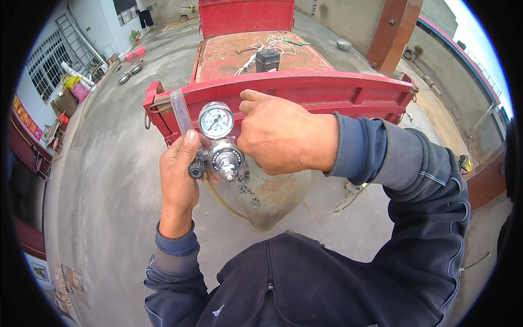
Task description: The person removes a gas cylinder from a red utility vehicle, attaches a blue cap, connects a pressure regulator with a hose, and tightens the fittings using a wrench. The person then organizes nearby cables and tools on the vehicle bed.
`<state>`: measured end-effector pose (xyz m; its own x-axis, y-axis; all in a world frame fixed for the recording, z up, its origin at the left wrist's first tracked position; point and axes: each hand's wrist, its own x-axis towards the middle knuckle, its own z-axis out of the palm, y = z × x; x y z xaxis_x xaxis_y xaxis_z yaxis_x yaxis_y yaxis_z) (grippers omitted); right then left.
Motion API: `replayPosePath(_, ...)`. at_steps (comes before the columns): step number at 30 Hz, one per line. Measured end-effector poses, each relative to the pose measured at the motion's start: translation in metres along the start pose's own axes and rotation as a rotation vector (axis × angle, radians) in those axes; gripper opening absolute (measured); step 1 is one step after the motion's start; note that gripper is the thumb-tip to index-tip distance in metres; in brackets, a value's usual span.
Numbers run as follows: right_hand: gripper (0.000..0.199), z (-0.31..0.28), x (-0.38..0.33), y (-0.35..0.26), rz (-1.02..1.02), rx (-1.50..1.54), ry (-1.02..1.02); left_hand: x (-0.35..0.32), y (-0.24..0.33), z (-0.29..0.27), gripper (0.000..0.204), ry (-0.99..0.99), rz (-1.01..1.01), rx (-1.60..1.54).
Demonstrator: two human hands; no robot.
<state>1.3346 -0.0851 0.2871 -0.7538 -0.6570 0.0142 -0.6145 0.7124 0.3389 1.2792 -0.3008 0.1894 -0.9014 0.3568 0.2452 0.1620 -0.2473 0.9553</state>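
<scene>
Both arms raised forward, left hand (178,169) in a vertical closed grip, right hand (280,136) cupped palm-down, fingers curled.

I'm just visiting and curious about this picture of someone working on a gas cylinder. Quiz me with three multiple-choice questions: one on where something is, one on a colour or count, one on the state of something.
1. Where is the round pressure gauge?
A. On the truck bed
B. Between the two hands, on the regulator atop the gas cylinder
C. On the ground by the wall

2. What colour is the truck's tailgate?
A. Red
B. Blue
C. Green

3. What is the left hand doing?
A. Hanging free
B. Resting flat on the jacket
C. Gripping the regulator beside the clear flow tube

Answers:
1 B: the white dial sits above the grey gas cylinder, the left hand on one side and the right hand on the other.
2 A: the panel behind the hands is red.
3 C: its fingers close around the fitting under the clear flow tube.
</scene>
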Motion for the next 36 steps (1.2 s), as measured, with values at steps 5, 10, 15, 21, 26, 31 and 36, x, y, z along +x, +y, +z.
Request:
replayPosePath(5, 0.013, 0.015, -0.006, -0.002, -0.009, -0.009, 0.111, 0.002, -0.002, 0.003, 0.049, 0.002, -0.011, -0.039)
replayPosePath(10, 0.012, 0.012, -0.005, -0.005, -0.012, -0.057, 0.132, 0.0, -0.006, 0.001, 0.05, 0.04, 0.002, -0.069)
replayPosePath(15, 0.026, 0.004, -0.017, -0.009, 0.034, -0.168, 0.211, 0.0, -0.015, -0.008, 0.048, 0.027, 0.005, -0.174)
replayPosePath(21, 0.037, 0.027, -0.101, -0.016, -0.003, 0.39, 1.058, -0.023, -0.043, -0.021, 0.061, 0.332, 0.051, -0.064)
replayPosePath(26, 0.022, 0.199, -0.226, -0.062, 0.545, 0.826, 0.981, -0.106, -0.129, -0.024, 0.044, 0.765, 0.01, 0.154)
replayPosePath(31, 0.022, 0.398, -0.312, -0.154, 1.698, 2.063, 0.709, -0.237, -0.225, 0.023, 0.031, 0.587, -0.7, 0.27)
replayPosePath(36, 0.027, 0.467, -0.393, -0.248, 1.673, 2.202, 0.106, -0.312, -0.287, 0.091, 0.032, -0.324, -0.879, 0.81)
